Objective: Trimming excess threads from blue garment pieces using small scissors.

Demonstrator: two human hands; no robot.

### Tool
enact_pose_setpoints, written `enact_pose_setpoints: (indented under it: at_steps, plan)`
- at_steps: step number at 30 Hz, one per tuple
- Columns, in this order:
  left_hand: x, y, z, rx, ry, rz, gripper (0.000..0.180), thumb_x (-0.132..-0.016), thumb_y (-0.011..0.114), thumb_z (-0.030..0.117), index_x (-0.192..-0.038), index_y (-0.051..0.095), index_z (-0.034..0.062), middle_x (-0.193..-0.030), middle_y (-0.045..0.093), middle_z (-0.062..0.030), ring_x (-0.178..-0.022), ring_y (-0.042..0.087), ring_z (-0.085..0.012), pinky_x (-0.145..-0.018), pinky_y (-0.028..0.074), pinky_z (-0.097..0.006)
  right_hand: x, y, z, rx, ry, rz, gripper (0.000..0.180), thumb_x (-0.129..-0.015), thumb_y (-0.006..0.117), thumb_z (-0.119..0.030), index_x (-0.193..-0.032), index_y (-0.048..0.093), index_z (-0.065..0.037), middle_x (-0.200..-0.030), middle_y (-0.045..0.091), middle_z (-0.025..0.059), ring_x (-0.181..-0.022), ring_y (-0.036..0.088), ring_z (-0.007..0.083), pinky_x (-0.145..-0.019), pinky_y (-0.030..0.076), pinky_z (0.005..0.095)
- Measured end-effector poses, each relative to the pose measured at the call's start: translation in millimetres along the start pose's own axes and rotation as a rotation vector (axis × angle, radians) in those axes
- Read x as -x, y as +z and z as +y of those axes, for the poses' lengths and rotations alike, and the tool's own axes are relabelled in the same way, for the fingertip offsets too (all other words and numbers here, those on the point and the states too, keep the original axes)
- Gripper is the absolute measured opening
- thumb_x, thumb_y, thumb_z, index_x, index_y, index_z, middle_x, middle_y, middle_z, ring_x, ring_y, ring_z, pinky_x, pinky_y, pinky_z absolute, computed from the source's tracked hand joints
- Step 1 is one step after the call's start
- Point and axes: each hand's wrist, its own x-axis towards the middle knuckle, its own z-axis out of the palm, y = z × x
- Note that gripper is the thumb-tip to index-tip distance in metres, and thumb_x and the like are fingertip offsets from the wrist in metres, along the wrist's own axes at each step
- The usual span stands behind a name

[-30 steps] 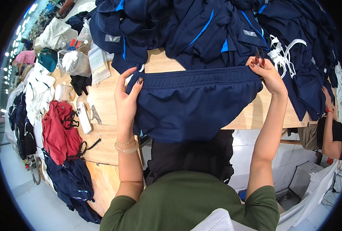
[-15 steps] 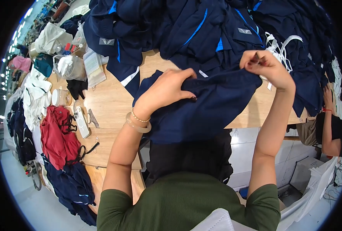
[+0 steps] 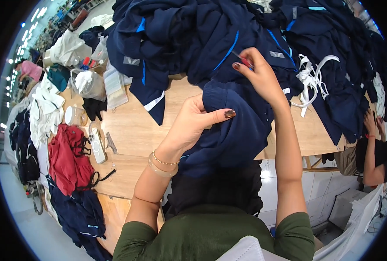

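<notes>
Plain navy garment [image 3: 242, 132], white cords [image 3: 307, 81]

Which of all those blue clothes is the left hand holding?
The navy garment in the middle: the left hand grips it. The blue heap beyond it and the blue pile at lower left are free of that hand.

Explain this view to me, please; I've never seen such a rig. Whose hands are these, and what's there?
No machine here: these are a person's bare hands, seen from a wide fisheye camera worn on the head, looking down, so straight edges bend near the rim. The left hand grips a navy garment. The right hand holds a small red-handled tool. On the wooden table lie heaped navy clothes, white straps, a red garment and a phone. At right, another person's hand shows.
</notes>
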Motion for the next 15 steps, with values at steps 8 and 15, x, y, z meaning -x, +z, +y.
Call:
enact_pose_setpoints:
  at_steps: [8, 15]
  plan:
    - [8, 6, 6, 0.121, 0.034, 0.011, 0.015, -0.085, 0.067, 0.001, -0.100, 0.065, -0.0046, -0.097, 0.068, -0.0051, -0.087, 0.062, -0.0081, -0.080, 0.051, -0.022, 91, -7, -21, -0.455, 0.062, 0.161, 0.018, -0.090, 0.064, -0.011, -0.100, 0.055, 0.001, -0.091, 0.060, 0.0049, -0.086, 0.059, 0.0097, -0.079, 0.046, 0.0229]
    - [8, 8, -1, 0.115, 0.066, -0.023, 0.019, -0.087, 0.063, -0.001, -0.106, 0.064, -0.0051, -0.101, 0.068, -0.0074, -0.091, 0.063, -0.0102, -0.084, 0.050, -0.024, 114, -14, -44, -0.306, -0.144, 0.299, 0.020, -0.075, 0.075, -0.002, -0.086, 0.060, 0.005, -0.080, 0.058, 0.0074, -0.074, 0.057, 0.0114, -0.063, 0.044, 0.0212]
